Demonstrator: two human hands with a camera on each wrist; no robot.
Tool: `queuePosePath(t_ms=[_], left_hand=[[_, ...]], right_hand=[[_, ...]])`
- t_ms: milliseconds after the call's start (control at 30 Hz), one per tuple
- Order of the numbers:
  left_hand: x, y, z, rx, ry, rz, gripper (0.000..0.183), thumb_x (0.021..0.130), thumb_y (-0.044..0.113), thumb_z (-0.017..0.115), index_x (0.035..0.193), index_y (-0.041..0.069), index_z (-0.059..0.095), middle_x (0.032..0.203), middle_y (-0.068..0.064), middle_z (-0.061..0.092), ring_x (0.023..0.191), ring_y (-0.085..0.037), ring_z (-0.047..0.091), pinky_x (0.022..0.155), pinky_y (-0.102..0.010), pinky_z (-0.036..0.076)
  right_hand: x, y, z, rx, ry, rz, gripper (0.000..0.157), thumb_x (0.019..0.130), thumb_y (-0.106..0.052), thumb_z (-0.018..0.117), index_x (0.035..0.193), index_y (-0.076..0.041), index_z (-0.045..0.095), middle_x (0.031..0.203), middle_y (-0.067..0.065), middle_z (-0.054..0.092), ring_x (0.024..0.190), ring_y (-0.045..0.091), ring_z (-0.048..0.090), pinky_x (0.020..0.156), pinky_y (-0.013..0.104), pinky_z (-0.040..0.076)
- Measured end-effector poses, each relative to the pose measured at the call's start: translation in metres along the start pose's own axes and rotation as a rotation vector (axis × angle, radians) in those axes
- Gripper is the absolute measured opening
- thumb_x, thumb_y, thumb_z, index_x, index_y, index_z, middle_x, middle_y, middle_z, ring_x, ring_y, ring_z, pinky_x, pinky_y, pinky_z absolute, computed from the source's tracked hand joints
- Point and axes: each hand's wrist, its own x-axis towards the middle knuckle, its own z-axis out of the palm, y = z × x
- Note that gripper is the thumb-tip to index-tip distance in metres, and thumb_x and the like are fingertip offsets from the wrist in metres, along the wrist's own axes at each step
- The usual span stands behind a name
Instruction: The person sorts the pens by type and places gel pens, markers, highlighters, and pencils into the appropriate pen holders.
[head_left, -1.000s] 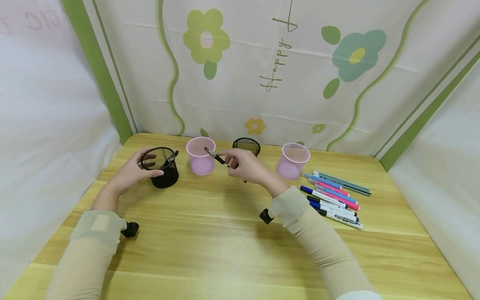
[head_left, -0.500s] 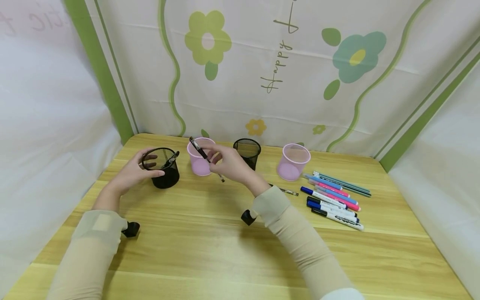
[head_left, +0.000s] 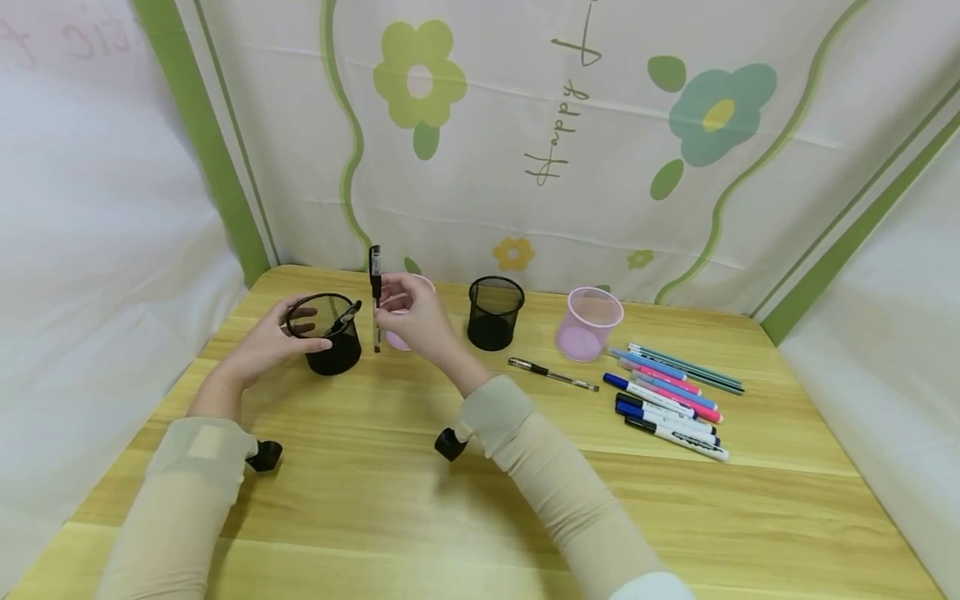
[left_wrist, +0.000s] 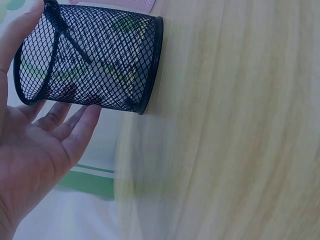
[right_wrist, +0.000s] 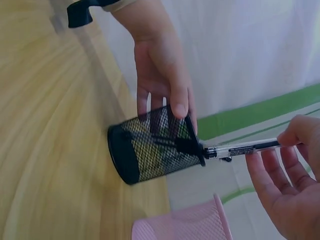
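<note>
Pen: pinched, right fingers | black cup: gripped, left fingers | markers: head view only

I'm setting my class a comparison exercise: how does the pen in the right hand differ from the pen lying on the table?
The held pen stands nearly upright; the lying pen is flat on the table. The right hand pinches the held pen, while no hand touches the lying pen. Both are slim, with black and clear parts.
</note>
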Motion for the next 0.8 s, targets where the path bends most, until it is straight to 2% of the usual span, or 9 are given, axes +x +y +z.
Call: queuePosePath(t_ms=[167,300,400,467,567,667,800], left_hand=[[0.001,0.0,0.0,-0.002,0.0,0.004,0.098,0.095,0.016,0.076,0.164,0.009,0.007,0.162,-0.028,0.023,0.146,-0.049,0.027,0.112,-0.063,0.033],[0.0,0.0,0.0,-0.003,0.0,0.01,0.097,0.095,0.016,0.076,0.164,0.009,0.008,0.162,-0.028,0.024,0.146,-0.048,0.028,0.112,-0.062,0.034],[-0.001,0.0,0.0,-0.006,0.003,0.011,0.097,0.095,0.016,0.076,0.164,0.009,0.008,0.161,-0.027,0.025,0.146,-0.047,0.029,0.112,-0.062,0.034],[-0.001,0.0,0.0,-0.01,0.004,0.011,0.097,0.095,0.016,0.076,0.164,0.009,0.009,0.161,-0.027,0.025,0.146,-0.047,0.029,0.112,-0.062,0.034],[-0.001,0.0,0.0,-0.015,0.002,0.008,0.097,0.095,0.017,0.076,0.164,0.009,0.008,0.162,-0.027,0.025,0.146,-0.047,0.028,0.113,-0.062,0.034],[-0.001,0.0,0.0,-0.025,-0.003,0.007,0.097,0.095,0.016,0.076,0.164,0.01,0.007,0.162,-0.027,0.024,0.146,-0.048,0.027,0.113,-0.063,0.033],[-0.002,0.001,0.0,-0.023,-0.003,0.007,0.097,0.095,0.017,0.076,0.164,0.01,0.007,0.162,-0.027,0.024,0.146,-0.047,0.027,0.113,-0.063,0.032]], right_hand=[[0.004,-0.001,0.015,0.093,0.066,0.001,0.031,0.091,0.009,0.065,0.121,0.007,0.06,0.105,0.01,0.063,0.092,0.013,0.064,0.08,0.023,0.056],[0.006,0.0,0.025,0.173,0.123,-0.01,0.022,0.093,0.009,0.067,0.114,0.009,0.059,0.103,0.013,0.064,0.091,0.015,0.064,0.082,0.027,0.058],[0.007,0.003,0.031,0.192,0.15,-0.015,0.017,0.094,0.008,0.067,0.109,0.009,0.06,0.103,0.016,0.066,0.09,0.017,0.066,0.083,0.029,0.059],[0.007,0.006,0.034,0.173,0.16,-0.01,0.015,0.095,0.006,0.068,0.109,0.009,0.063,0.103,0.016,0.068,0.089,0.017,0.067,0.083,0.027,0.059],[0.006,0.01,0.037,0.088,0.168,0.013,0.017,0.096,-0.001,0.071,0.111,0.005,0.069,0.104,0.013,0.071,0.089,0.013,0.069,0.082,0.023,0.057],[0.005,0.014,0.039,-0.017,0.167,0.032,0.018,0.096,-0.006,0.072,0.112,0.002,0.074,0.104,0.01,0.074,0.086,0.009,0.069,0.076,0.019,0.056],[0.005,0.017,0.038,-0.113,0.144,0.029,0.016,0.096,-0.006,0.073,0.109,0.003,0.076,0.101,0.011,0.076,0.079,0.008,0.068,0.068,0.017,0.053]])
